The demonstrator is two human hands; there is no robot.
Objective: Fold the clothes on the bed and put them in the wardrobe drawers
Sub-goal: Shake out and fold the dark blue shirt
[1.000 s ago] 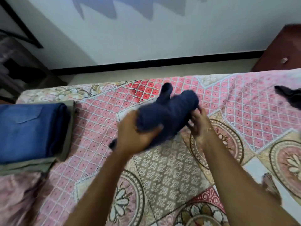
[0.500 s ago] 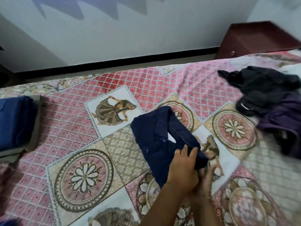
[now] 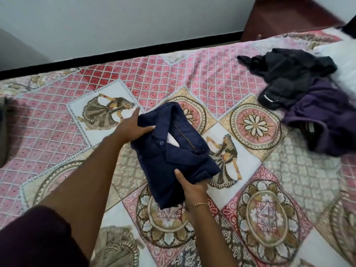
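A folded navy collared shirt (image 3: 169, 153) lies in the middle of the patterned bedspread (image 3: 260, 182). My left hand (image 3: 131, 128) grips its far left edge, thumb over the cloth near the collar. My right hand (image 3: 192, 187) holds the near right edge, thumb on top and fingers beneath. A crumpled black garment (image 3: 289, 72) and a purple garment (image 3: 327, 116) lie unfolded at the right of the bed, touching each other.
A dark red-brown cabinet (image 3: 289, 18) stands past the bed's far right corner. A white pillow (image 3: 344, 60) sits at the right edge. A grey wall with a black skirting runs behind the bed. Part of a folded pile (image 3: 2, 132) shows at the left edge.
The navy shirt went from being held in the air to lying on the bed. My left hand shifted from the near end to the far left edge. The view panned right.
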